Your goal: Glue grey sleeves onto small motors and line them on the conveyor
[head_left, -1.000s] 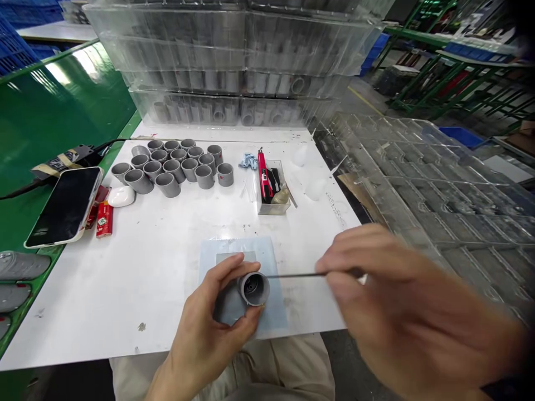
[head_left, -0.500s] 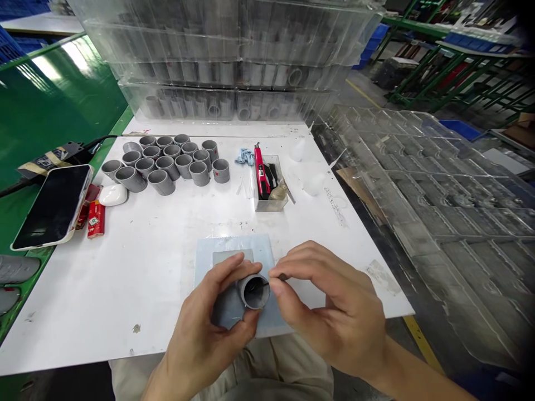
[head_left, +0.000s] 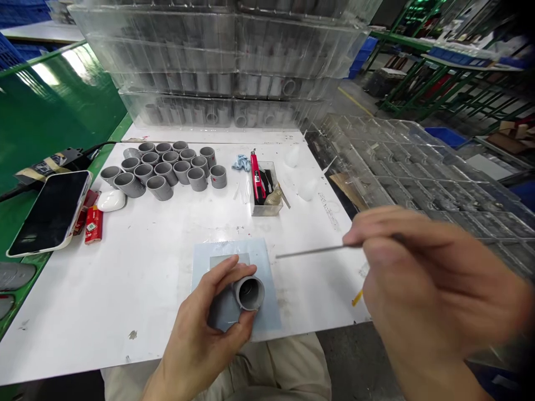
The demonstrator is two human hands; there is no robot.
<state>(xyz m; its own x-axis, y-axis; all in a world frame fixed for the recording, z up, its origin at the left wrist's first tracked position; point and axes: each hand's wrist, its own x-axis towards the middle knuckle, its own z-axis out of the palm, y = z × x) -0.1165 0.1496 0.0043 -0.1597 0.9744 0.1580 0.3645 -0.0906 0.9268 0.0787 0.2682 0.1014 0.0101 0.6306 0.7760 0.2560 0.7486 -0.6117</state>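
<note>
My left hand (head_left: 209, 317) is closed around a short grey pipe piece (head_left: 249, 293), thumb below and fingers above, its open end tilted up toward me. Under it lies a light blue sheet (head_left: 267, 278) with a grey square on it. My right hand (head_left: 426, 278), somewhat blurred, pinches a thin dark metal rod (head_left: 311, 252) whose tip points left, apart from the pipe. Whether the rod is a file or a pick, I cannot make out. Several similar grey pipe pieces (head_left: 159, 188) stand in a group at the back left of the table.
A small clear box (head_left: 267, 210) holds a red-handled tool (head_left: 256, 175) and other bits. Clear trays (head_left: 167, 111) of pipes are stacked at the back. On the left lie a phone (head_left: 50, 211), a white case (head_left: 111, 200) and a red packet (head_left: 93, 224). More clear trays (head_left: 401, 161) stand right.
My right hand has drawn the rod out of the pipe's opening and moved right and up with it. My left hand keeps hold of the pipe in nearly the same place.
</note>
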